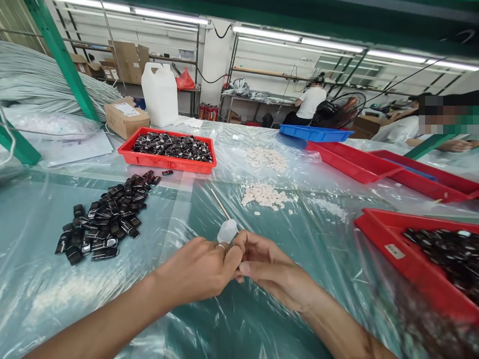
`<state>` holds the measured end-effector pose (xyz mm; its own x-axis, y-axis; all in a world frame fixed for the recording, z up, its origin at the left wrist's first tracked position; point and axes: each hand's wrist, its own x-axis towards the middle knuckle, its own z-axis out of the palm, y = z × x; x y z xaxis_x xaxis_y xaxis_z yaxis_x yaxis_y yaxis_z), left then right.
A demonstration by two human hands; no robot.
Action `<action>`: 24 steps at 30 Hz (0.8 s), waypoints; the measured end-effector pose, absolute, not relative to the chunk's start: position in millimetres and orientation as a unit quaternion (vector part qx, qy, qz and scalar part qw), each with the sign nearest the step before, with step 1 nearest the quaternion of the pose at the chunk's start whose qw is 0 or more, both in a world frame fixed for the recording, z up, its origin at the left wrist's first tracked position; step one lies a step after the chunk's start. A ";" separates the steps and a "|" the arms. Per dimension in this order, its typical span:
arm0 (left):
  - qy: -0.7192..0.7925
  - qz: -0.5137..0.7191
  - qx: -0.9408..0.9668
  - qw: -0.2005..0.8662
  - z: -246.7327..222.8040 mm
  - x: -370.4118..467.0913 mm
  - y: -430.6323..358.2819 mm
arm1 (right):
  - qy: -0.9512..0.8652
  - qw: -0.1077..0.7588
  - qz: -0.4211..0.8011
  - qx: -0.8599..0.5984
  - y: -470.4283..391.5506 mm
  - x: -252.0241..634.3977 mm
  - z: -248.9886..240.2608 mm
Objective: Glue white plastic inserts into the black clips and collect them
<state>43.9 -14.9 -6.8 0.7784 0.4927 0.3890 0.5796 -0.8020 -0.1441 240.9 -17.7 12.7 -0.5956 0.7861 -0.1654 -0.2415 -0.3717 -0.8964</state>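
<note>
My left hand (204, 267), with a ring on one finger, is closed, its fingertips meeting those of my right hand (267, 267) over the plastic-covered table. The right thumb and fingers are pinched together. Whatever lies between the two hands is hidden by the fingers. Just beyond them sits a small translucent white cup or lid (227, 231), with a thin wooden stick (220, 203) reaching away from it. Farther off is a heap of small pale pieces (266, 195). To the left lies a loose pile of small glossy black parts (108, 214).
A red tray (168, 163) of black parts stands at the back left, near a white jug (160, 94) and a cardboard box (126, 117). Another red tray (389, 244) of dark parts is at right. A blue tray (314, 133) lies behind. Two people work in the background.
</note>
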 end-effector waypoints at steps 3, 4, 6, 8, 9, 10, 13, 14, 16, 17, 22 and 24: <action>-0.288 -0.198 -0.931 0.109 0.1 43.2 -15.7 | -0.500 0.337 0.741 -0.294 -17.2 246.7 13.5; -0.289 -0.215 -0.929 0.090 2.6 42.7 -15.9 | -0.521 0.343 0.724 -0.294 -15.4 249.8 14.4; -0.297 -0.255 -0.919 0.040 6.7 41.0 -15.5 | -0.554 0.370 0.678 -0.312 -7.9 256.9 15.5; -0.321 -0.285 -0.903 -0.016 9.3 38.0 -13.2 | -0.566 0.418 0.616 -0.354 4.5 263.8 13.1; -0.337 -0.292 -0.894 -0.037 10.4 35.9 -11.4 | -0.567 0.443 0.585 -0.374 11.8 266.5 10.0; -0.352 -0.296 -0.886 -0.054 11.3 33.6 -9.3 | -0.566 0.465 0.557 -0.391 19.3 268.5 5.6; -0.386 -0.288 -0.873 -0.074 12.9 26.8 -2.9 | -0.566 0.511 0.488 -0.424 38.5 270.9 -12.4; -0.397 -0.283 -0.870 -0.078 12.4 25.1 -1.1 | -0.570 0.520 0.467 -0.432 42.9 271.0 -18.5; -0.425 -0.274 -0.859 -0.082 8.7 22.6 3.0 | -0.590 0.526 0.418 -0.448 48.7 271.2 -28.3; -0.444 -0.270 -0.850 -0.081 5.6 21.7 6.2 | -0.604 0.525 0.393 -0.453 50.6 271.6 -31.8; -0.565 -0.258 -0.782 -0.051 0.8 11.1 64.4 | -0.675 0.510 0.293 -0.446 60.4 274.6 -43.0; -0.604 -0.256 -0.754 -0.040 15.6 0.8 109.7 | -0.697 0.502 0.265 -0.439 65.9 275.0 -49.6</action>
